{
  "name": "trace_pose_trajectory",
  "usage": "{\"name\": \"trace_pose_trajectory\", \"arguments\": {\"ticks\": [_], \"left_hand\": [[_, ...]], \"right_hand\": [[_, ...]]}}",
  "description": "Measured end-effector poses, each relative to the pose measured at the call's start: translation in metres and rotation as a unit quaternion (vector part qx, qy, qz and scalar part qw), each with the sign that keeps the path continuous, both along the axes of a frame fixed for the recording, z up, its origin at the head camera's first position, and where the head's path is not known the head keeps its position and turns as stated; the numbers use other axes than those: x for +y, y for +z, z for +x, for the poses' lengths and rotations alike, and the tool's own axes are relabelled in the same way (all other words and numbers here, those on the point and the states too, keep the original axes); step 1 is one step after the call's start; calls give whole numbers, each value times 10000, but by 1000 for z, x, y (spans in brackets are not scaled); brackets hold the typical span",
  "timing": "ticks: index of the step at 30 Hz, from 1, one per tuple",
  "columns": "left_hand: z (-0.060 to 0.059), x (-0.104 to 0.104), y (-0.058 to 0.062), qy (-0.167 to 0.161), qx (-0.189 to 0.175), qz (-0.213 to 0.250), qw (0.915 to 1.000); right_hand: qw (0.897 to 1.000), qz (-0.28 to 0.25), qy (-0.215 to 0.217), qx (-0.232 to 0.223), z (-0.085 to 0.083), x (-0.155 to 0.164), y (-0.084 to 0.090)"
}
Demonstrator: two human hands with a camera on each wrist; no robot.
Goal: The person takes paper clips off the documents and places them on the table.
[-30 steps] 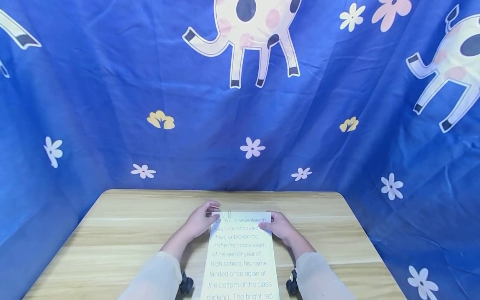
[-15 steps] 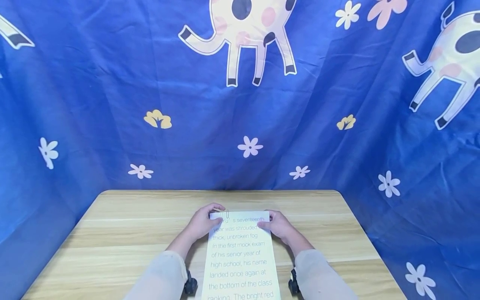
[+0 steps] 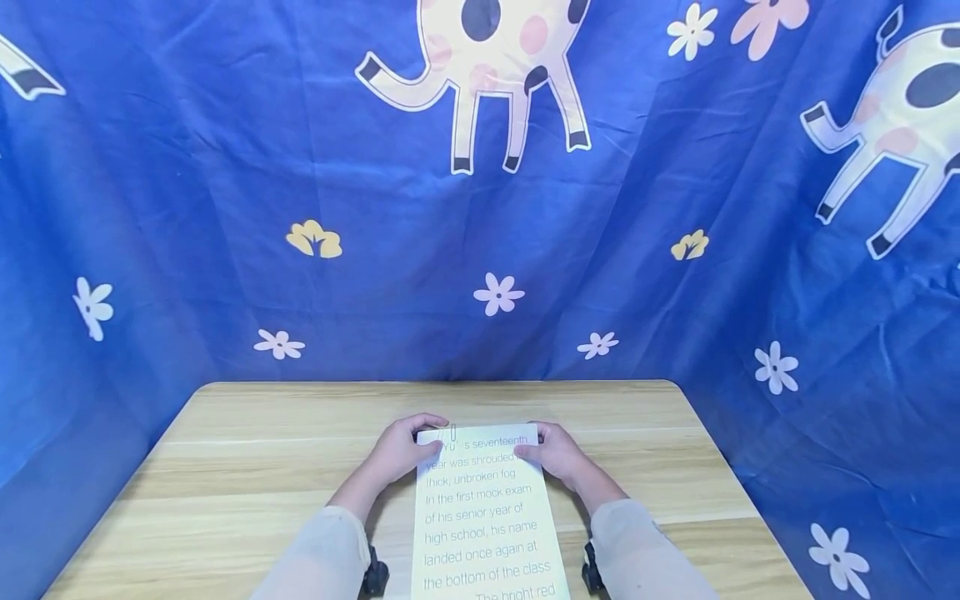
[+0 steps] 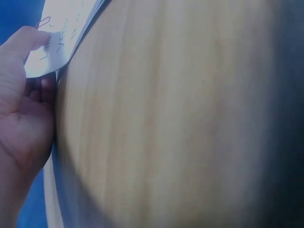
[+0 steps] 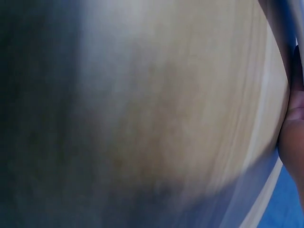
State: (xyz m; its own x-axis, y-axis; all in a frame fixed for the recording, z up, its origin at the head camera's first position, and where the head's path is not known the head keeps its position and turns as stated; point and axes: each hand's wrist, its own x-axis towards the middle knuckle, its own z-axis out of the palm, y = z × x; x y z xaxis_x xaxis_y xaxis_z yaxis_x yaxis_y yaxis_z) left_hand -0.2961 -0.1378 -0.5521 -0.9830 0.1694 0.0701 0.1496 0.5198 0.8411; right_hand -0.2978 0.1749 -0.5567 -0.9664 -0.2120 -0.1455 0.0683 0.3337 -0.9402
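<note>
A tall printed sheet of paper (image 3: 483, 517), with lines of large English text, lies toward the person at the table's near middle. My left hand (image 3: 401, 448) pinches its upper left corner, thumb on the printed face and fingers behind. At the upper right corner my right hand (image 3: 558, 454) grips the sheet the same way. A paper clip (image 3: 453, 432) sits on the top edge close to the left thumb. In the left wrist view the thumb presses on the paper (image 4: 59, 42), where a reddish clip (image 4: 43, 22) shows. Only part of the right hand (image 5: 293, 128) appears in its wrist view.
The light wooden table (image 3: 262, 467) spreads out on both sides of the arms. A blue curtain (image 3: 405, 325) printed with cows and flowers hangs behind the table and along its sides. Dark wrist devices (image 3: 375, 575) sit under the sleeves.
The left hand has shifted slightly right and its thumb has moved further onto the paper's corner, over the first printed word. The right hand keeps its hold.
</note>
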Motion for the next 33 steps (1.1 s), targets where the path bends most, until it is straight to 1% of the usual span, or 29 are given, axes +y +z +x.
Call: {"name": "trace_pose_trajectory", "arguments": {"ticks": [8,13,20,23,27,30,33], "left_hand": [[-2,-6,-3,-80,-156,410,9990],[-2,-6,-1,56,-202,390,9990],[0,-3,-2,249,-238,572,9978],[0,-4,-3,329,-240,622,9972],[0,-5,-3,492,-464,923,9934],[0,-6,-3,522,-692,1240,9885],[0,-7,-3,529,-785,1507,9840]], "right_hand": [[9999,36,-96,-35,1,-1,-5],[9999,43,-94,43,2,-1,-6],[9993,251,-126,254,4,0,-7],[9991,262,-166,283,4,-2,-8],[9992,233,-171,274,5,-3,-6],[9992,237,-202,251,7,-3,-6],[9991,238,-228,268,7,-4,-5]]}}
